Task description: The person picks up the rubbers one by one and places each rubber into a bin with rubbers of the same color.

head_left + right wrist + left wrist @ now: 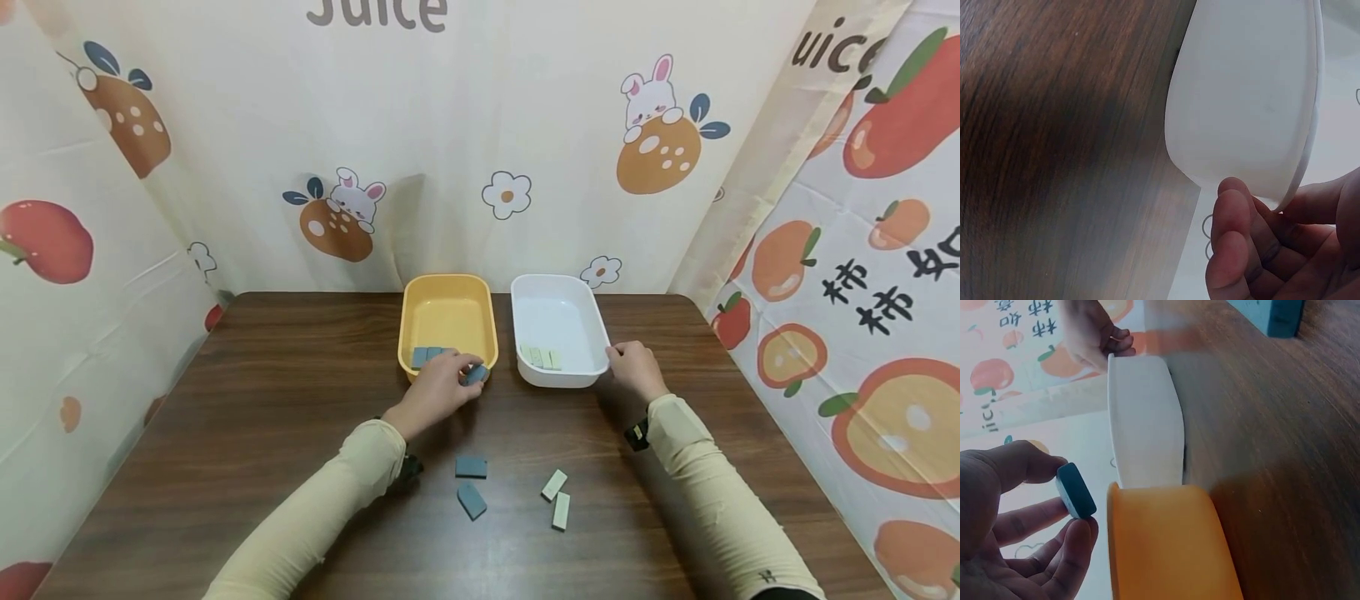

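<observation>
Between thumb and fingertips, my left hand (pixel 435 390) pinches a small blue-grey block (pixel 1076 491) just over the front rim of the yellow tub (pixel 448 312). More blue-grey blocks (pixel 422 357) lie in that tub, partly hidden by the hand. My right hand (pixel 636 368) grips the rim of the white tub (pixel 564 380) at its front right corner, thumb and fingers on either side of the wall in the right wrist view. Several pale green blocks (pixel 542 358) lie along the front inside the white tub.
On the dark wooden table (pixel 300 358), nearer me, lie a rectangular blue-grey block (pixel 471 467) and a pointed one (pixel 472 502). Two pale green blocks (pixel 554 485) lie to their right. A printed curtain (pixel 465 125) hangs behind the table and along both sides.
</observation>
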The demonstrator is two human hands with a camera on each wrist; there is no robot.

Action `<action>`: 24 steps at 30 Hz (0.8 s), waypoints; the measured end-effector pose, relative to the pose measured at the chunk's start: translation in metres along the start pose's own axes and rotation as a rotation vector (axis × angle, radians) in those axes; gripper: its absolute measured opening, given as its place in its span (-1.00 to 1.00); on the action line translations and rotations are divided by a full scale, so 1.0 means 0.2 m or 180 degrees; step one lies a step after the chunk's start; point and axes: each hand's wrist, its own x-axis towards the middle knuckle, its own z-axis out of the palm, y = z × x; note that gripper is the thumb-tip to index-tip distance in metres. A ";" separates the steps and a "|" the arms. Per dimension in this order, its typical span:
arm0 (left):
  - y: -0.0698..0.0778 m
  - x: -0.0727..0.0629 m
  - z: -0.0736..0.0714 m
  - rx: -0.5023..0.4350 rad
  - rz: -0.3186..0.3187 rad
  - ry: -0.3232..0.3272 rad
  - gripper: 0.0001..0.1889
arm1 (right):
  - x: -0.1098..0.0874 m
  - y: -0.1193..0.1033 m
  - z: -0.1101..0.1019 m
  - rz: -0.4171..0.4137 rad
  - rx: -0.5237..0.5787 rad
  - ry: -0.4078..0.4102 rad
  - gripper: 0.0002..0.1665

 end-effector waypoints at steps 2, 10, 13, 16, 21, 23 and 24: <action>-0.01 0.01 0.00 -0.0050 -0.0042 0.0060 -0.65 | 0.00 0.00 0.00 0.0010 -0.0008 -0.0007 -0.52; -0.05 0.05 -0.02 -0.0142 -0.0129 0.0351 -0.65 | -0.01 -0.01 0.00 0.0051 -0.0003 -0.0037 -0.52; -0.06 0.06 -0.02 -0.0163 -0.0173 0.0392 -0.64 | -0.01 -0.01 -0.01 0.0040 0.0014 -0.0037 -0.52; -0.07 0.08 -0.02 -0.0175 -0.0207 0.0416 -0.64 | -0.01 -0.01 -0.01 0.0035 0.0022 -0.0041 -0.52; -0.10 0.11 0.00 -0.0231 -0.0266 0.0570 -0.65 | -0.01 -0.01 -0.01 0.0059 0.0051 -0.0051 -0.52; -0.12 0.12 0.01 -0.0223 -0.0271 0.0630 -0.65 | -0.01 -0.01 -0.01 0.0061 0.0057 -0.0043 -0.53; -0.12 0.12 0.01 -0.0217 -0.0267 0.0640 -0.65 | -0.01 -0.01 -0.01 0.0064 0.0056 -0.0036 -0.53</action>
